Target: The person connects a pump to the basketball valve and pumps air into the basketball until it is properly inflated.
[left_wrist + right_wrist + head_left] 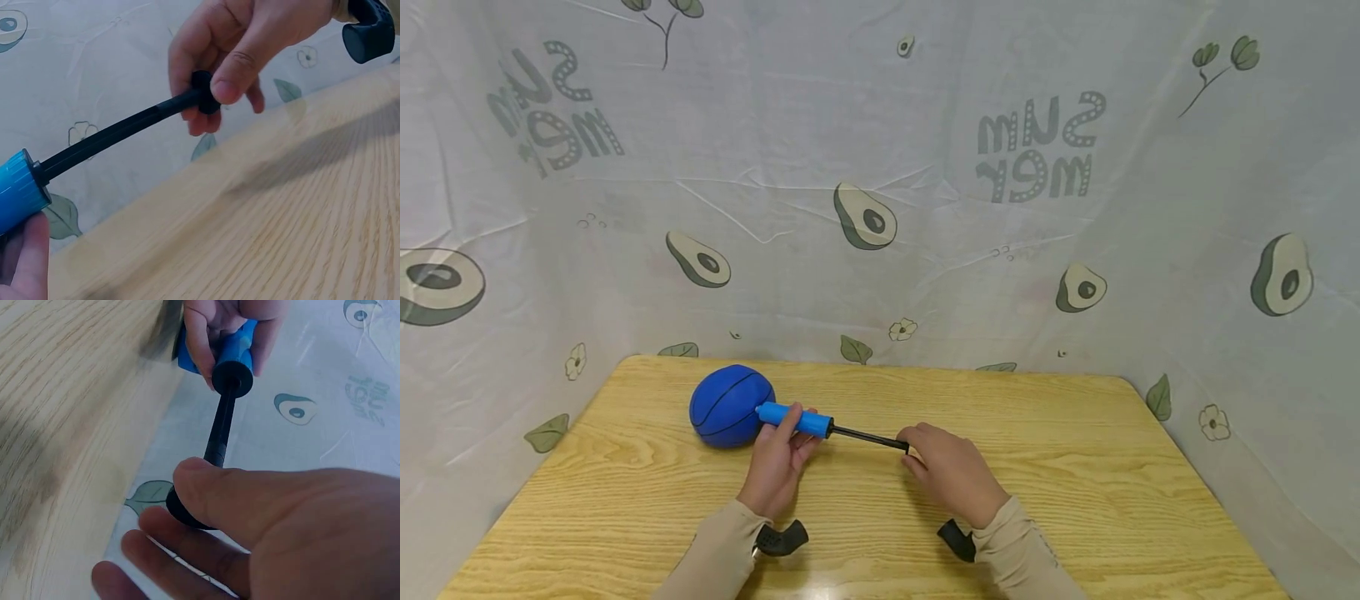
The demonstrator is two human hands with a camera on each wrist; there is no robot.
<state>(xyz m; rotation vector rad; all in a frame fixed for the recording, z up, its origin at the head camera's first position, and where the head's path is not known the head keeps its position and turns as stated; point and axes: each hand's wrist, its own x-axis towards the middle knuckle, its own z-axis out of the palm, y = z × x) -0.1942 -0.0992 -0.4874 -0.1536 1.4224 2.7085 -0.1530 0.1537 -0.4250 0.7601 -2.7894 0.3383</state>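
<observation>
A blue hand pump [815,424] is held level above the table, its black rod [869,437] drawn well out of the barrel. My left hand [781,463] grips the blue barrel, thumb across the top. With thumb and fingers my right hand [953,472] pinches the black handle [181,511] at the rod's end. The pump's left tip meets the side of a blue ball [730,406] with dark seam lines, which rests on the table left of my left hand. Whether the tip is inside the ball cannot be made out.
The wooden table [1060,467] reaches back to a pale curtain [925,275] printed with avocados, leaves and lettering. The curtain also hangs along both sides. A black camera mount sits at each wrist, such as the left one [781,539].
</observation>
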